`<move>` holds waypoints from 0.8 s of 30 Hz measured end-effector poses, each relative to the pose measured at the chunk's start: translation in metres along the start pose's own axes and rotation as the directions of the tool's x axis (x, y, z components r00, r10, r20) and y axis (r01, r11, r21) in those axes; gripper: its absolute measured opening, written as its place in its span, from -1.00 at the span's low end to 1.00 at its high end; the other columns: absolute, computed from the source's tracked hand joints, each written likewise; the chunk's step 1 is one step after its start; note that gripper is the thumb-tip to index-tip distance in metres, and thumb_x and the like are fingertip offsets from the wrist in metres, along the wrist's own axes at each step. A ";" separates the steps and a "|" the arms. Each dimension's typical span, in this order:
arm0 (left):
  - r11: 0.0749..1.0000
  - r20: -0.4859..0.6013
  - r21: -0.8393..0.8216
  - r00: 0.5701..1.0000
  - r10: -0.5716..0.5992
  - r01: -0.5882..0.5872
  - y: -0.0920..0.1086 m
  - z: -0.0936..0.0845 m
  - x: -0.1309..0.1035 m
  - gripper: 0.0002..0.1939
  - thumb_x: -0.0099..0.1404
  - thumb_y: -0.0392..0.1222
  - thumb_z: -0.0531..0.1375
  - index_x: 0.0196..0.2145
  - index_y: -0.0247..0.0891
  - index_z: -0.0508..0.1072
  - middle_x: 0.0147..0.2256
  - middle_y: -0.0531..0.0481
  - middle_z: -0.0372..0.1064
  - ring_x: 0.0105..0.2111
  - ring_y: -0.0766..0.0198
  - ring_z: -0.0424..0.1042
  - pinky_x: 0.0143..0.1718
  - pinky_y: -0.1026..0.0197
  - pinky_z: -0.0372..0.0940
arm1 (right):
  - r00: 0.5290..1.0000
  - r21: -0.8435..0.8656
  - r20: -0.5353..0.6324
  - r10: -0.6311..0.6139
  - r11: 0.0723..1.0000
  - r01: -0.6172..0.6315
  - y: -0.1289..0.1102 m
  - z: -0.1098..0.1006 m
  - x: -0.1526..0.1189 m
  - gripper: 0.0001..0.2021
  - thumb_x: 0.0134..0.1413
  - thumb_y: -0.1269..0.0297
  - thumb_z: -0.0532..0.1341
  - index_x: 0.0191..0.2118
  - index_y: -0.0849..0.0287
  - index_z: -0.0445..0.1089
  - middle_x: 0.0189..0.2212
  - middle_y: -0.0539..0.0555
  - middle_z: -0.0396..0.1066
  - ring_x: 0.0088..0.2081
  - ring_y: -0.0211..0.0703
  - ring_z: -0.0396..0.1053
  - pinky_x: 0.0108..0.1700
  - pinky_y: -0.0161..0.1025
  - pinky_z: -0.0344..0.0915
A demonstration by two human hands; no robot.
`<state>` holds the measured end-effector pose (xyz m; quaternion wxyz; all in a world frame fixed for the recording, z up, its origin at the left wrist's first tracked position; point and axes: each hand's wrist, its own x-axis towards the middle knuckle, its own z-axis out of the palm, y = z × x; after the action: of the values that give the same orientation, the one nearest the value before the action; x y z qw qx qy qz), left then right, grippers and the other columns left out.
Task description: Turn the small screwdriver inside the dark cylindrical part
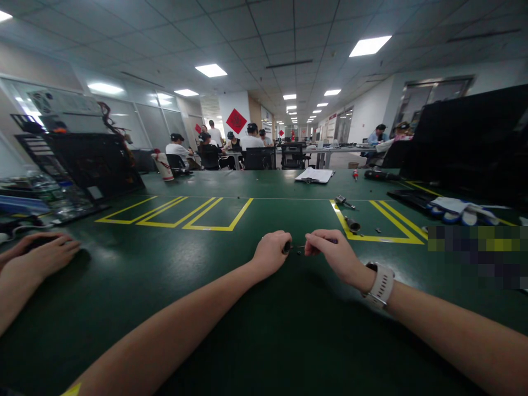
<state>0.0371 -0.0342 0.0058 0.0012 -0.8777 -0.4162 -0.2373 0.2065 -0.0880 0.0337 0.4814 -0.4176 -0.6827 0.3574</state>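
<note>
My left hand (270, 254) is closed around a short dark metal cylinder (287, 247), its hollow end facing right. My right hand (330, 254) grips a thin screwdriver (332, 240) by its dark handle. The slim shaft points left, towards the cylinder's opening; whether the tip is inside it I cannot tell. A tiny dark piece (299, 253) lies on the table between my hands. Beyond my right hand, a grey metal sleeve (352, 224) lies on its side, with a small metal part (378, 230) and a metal piece with a shaft (345, 202) near it.
Yellow tape (210, 228) marks the green table (173, 308). Another person's hands (49, 256) rest at the left. Farther back lie a clipboard (315, 175), a power tool (381, 175) and gloves (462, 211). A black monitor (470, 132) stands right; dark equipment (93, 165) stands left.
</note>
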 end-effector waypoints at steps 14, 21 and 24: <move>1.000 0.027 0.007 0.999 -0.026 0.026 0.002 -0.001 0.001 -0.95 0.14 -0.33 0.10 -0.46 -0.27 0.31 -0.48 0.05 0.25 -0.45 0.31 0.25 -0.45 0.27 0.08 | 0.995 -0.129 -0.075 0.069 0.989 -0.079 0.000 -0.003 0.002 -0.69 -0.02 0.24 0.07 -0.71 0.18 0.28 -0.71 0.00 0.27 -0.57 -0.21 0.25 -0.45 -0.23 0.15; 0.981 0.017 -0.139 0.990 -0.137 0.138 -0.002 0.001 0.004 -0.93 0.12 -0.25 0.14 -0.49 -0.27 0.32 -0.48 0.06 0.27 -0.45 0.32 0.25 -0.47 0.28 0.08 | 0.994 -0.001 -0.078 -0.072 0.997 0.073 -0.001 0.000 -0.003 -0.68 0.07 0.19 0.05 -0.60 0.18 0.35 -0.60 0.01 0.34 -0.46 -0.21 0.29 -0.34 -0.23 0.21; 0.972 0.000 -0.184 0.989 -0.148 0.145 -0.002 0.000 0.004 -0.89 0.13 -0.24 0.14 -0.52 -0.28 0.30 -0.51 0.07 0.25 -0.48 0.34 0.23 -0.49 0.29 0.06 | 0.996 -0.033 -0.023 -0.084 0.996 0.083 0.003 0.003 -0.004 -0.69 0.11 0.19 0.04 -0.53 0.20 0.37 -0.54 0.02 0.35 -0.41 -0.20 0.31 -0.31 -0.23 0.22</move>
<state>0.0375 -0.0301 0.0065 -0.0943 -0.8394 -0.4562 -0.2801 0.2054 -0.0911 0.0288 0.4974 -0.4009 -0.6992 0.3209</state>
